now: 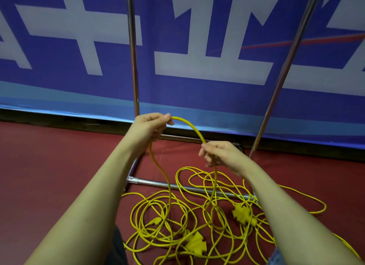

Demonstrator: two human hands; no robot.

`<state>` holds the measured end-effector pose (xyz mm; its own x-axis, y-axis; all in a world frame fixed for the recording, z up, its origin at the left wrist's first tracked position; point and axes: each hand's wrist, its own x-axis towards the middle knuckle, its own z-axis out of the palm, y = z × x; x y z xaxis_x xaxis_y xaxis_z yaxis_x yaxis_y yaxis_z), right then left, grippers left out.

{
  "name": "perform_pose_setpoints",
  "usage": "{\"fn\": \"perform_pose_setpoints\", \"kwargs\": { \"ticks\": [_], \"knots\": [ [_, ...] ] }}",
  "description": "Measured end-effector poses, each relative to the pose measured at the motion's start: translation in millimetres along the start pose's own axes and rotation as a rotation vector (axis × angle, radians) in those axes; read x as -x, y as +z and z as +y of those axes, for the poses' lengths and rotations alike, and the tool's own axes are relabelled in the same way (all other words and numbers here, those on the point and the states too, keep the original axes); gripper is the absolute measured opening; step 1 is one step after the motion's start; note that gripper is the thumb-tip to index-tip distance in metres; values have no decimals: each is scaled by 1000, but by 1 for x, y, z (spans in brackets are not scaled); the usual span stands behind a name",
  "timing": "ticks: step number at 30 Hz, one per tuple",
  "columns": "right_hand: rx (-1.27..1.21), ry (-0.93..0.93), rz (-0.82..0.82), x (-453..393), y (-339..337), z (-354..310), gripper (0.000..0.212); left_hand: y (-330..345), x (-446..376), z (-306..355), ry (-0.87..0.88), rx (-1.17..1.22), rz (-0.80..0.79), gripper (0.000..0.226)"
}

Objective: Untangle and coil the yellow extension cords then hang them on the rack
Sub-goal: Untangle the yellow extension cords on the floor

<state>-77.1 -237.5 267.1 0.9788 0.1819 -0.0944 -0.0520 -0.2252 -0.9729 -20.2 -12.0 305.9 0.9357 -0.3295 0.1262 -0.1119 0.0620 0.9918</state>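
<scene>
- The yellow extension cords (189,221) are thin, round and bright yellow, lying as a loose tangle of overlapping loops on the red floor (49,166) below both hands.
- One raised strand arches between the hands: it leaves the left hand (151,126) at its fingertips, curves up and over, and drops into the right hand (221,154).
- The left hand's fingers are curled, pinching the strand between thumb and fingertips; a second run of cord hangs down from under that palm into the tangle.
- The right hand's fingers are curled round the strand, which passes through the fist and falls straight below it to the pile.
- Two chunky yellow multi-outlet socket ends show in the pile: one (242,214) below the right wrist, another (195,243) lower, between the forearms.
- A small yellow plug (155,222) lies under the left forearm's side of the tangle.
- The rack (132,67) of shiny metal tubing stands just beyond the fingers; its base bar lies under some loops.
- A blue banner (197,99) with white shapes hangs behind the rack.
</scene>
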Motion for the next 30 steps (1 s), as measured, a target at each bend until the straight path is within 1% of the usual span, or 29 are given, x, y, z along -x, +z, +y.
{"fn": "perform_pose_setpoints", "kwargs": {
  "ticks": [2, 5, 7, 9, 12, 13, 15, 18, 21, 24, 26, 28, 30],
  "knots": [
    [-27, 25, 9, 1, -4, 5, 24, -11, -1, -2, -66, -19, -7, 24],
    [-93, 8, 87, 0, -6, 4, 17, -18, 1, -9, -195, -139, -46, 24],
    [-121, -21, 115, 0, -6, 0, 16, -18, 3, -12, -222, -179, -76, 25],
    [-87, -41, 114, 1, -2, -5, 16, -15, 6, -10, -203, -234, -115, 25],
    [-28, -68, 77, 2, 10, -16, 15, -3, 11, -4, -120, -429, -177, 21],
    [-14, -78, 73, 2, 14, -19, 16, 1, 13, -3, -92, -461, -204, 19],
    [-16, -102, 82, 2, 21, -25, 16, 8, 16, -2, -48, -429, -223, 17],
    [-72, -129, 109, 2, 23, -29, 20, 9, 18, 3, 20, -298, -145, 19],
    [-58, -68, 83, 6, 21, -25, 25, 4, 16, 8, 63, -115, -48, 21],
    [-72, -10, 69, 8, 14, -13, 26, -6, 11, 7, 48, 24, 14, 22],
    [-102, -9, 102, 7, 10, -7, 23, -13, 9, 2, 2, 6, 53, 21],
    [-112, -35, 183, 3, 9, -5, 19, -17, 6, -8, -64, -87, 77, 21],
    [-113, -57, 277, -1, 8, -7, 17, -17, 4, -18, -151, -144, 45, 22]
  ]
}}
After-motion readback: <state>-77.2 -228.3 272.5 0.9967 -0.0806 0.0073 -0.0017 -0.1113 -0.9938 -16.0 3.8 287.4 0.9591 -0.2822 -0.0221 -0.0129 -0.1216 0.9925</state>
